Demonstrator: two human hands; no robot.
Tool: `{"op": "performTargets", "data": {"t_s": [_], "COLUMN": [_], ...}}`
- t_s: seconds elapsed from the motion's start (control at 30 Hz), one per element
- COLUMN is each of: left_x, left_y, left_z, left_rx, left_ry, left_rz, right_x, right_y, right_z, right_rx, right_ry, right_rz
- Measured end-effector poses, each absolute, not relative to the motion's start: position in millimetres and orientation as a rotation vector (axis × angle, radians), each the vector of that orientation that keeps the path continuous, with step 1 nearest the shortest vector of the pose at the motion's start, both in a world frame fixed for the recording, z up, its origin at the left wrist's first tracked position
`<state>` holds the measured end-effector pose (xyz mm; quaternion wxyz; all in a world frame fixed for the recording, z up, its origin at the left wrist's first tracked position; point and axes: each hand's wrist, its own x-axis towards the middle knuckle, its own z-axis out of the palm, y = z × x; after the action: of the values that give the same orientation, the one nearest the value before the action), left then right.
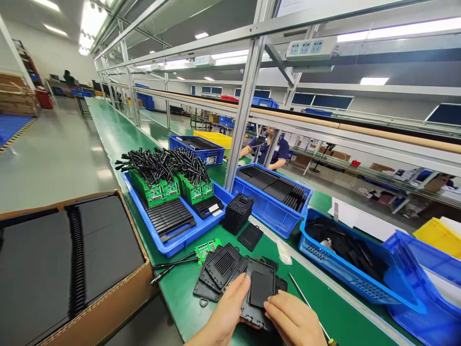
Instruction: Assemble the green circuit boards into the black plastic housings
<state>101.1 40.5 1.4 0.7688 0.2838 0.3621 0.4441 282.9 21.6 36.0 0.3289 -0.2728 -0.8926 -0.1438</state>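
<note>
The black case (256,299) is held up just over the green table (201,315), near its front edge. It lies between the two hands, with a flat black plate (261,288) on its upper face. Its long side is pointed away from the body, with the far end tipped a little to the right. The left side of the case is held by the left hand (227,307), with the thumb laid along the rim; the other fingers are hidden below. By the right hand (297,317), the low right corner of the plate is touched. Its fingers are bent and kept close together, but its thumb is hidden, so a pinch cannot be told. The plate seems nearer to the right hand, as it is reached by those fingertips.

Room to the left is taken up by a fan of black covers (224,265), and past them a green board (207,249) with black wires is seen. More black parts are tucked behind the case. On the right, a thin metal rod (304,298) is laid slantwise, close to the right hand. Farther out, a loose black cover (251,237) is set beside a tall black stack (237,214). The most open room is found to the right, past the rod, up to the blue basket (338,276).
</note>
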Motion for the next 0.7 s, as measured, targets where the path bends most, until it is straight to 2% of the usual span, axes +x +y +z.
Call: {"op": "performTargets", "data": {"t_s": [0.1, 0.2, 0.3, 0.37, 0.43, 0.57, 0.7], "left_x": [100, 100, 101, 97, 88, 62, 48], "left_y": [39, 38, 39, 42, 48, 69, 85], "left_z": [-5, -17, -28, -27, -19, 6, 10], "left_rx": [0.780, 0.926, 1.101, 1.243, 1.418, 1.933, 2.114], "left_ry": [0.746, 0.749, 0.800, 0.825, 0.885, 1.382, 1.822], "left_rz": [1.048, 1.083, 1.129, 1.118, 1.032, 0.885, 0.385], "right_x": [279, 276, 271, 269, 271, 284, 277], "right_y": [21, 21, 21, 26, 42, 107, 180], "right_z": [35, 24, 5, -5, -9, -4, -5], "right_rx": [-0.815, -1.134, -1.333, -1.251, -1.160, -1.485, -1.733], "right_ry": [-2.298, -2.048, -1.745, -1.566, -1.416, -1.402, -1.367], "right_rz": [-0.260, -0.049, 0.535, 0.969, 1.169, 0.964, 0.884]}}
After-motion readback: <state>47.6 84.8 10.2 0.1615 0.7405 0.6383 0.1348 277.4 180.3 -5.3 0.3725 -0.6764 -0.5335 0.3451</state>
